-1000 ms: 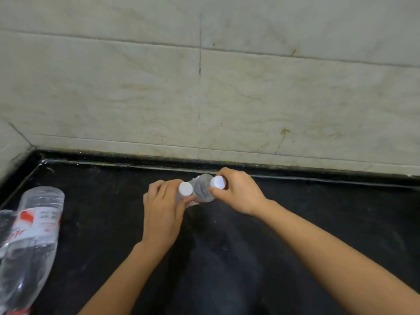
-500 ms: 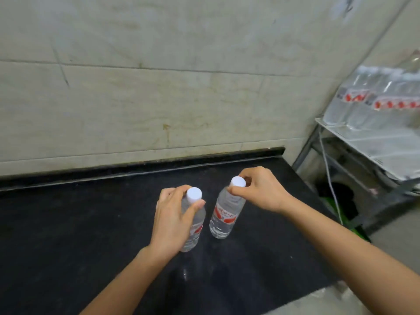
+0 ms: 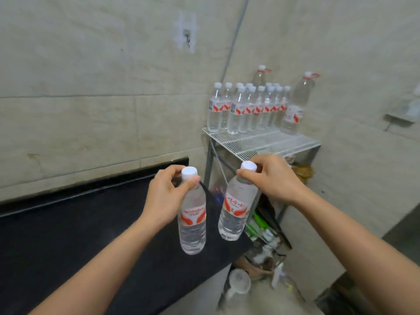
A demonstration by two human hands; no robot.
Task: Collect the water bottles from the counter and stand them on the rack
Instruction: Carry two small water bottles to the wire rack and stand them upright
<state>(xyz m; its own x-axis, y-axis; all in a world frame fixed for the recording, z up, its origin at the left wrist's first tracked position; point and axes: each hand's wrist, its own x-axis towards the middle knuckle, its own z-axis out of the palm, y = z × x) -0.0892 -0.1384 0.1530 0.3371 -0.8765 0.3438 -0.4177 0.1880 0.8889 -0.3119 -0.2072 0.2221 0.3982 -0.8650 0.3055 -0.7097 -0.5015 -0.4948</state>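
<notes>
My left hand [image 3: 164, 196] grips the neck of a clear water bottle [image 3: 192, 221] with a white cap and red label, hanging above the right end of the black counter [image 3: 68, 235]. My right hand [image 3: 273, 178] pinches the neck of a second such bottle [image 3: 235, 212], which tilts slightly and hangs just past the counter's right edge. Beyond them stands a white wire rack [image 3: 261, 142] against the wall corner. Several small bottles [image 3: 247, 108] and two taller ones [image 3: 295, 105] stand at the back of its top shelf.
The front part of the rack's top shelf is bare wire. Clutter fills the lower shelves [image 3: 266, 228] under it, and a clear plastic container [image 3: 238, 283] sits on the floor beside the counter. A hook [image 3: 187, 37] hangs on the tiled wall.
Both hands lifted their bottles off the counter and carried them right toward the rack. The view swung right, bringing the whole rack top into sight.
</notes>
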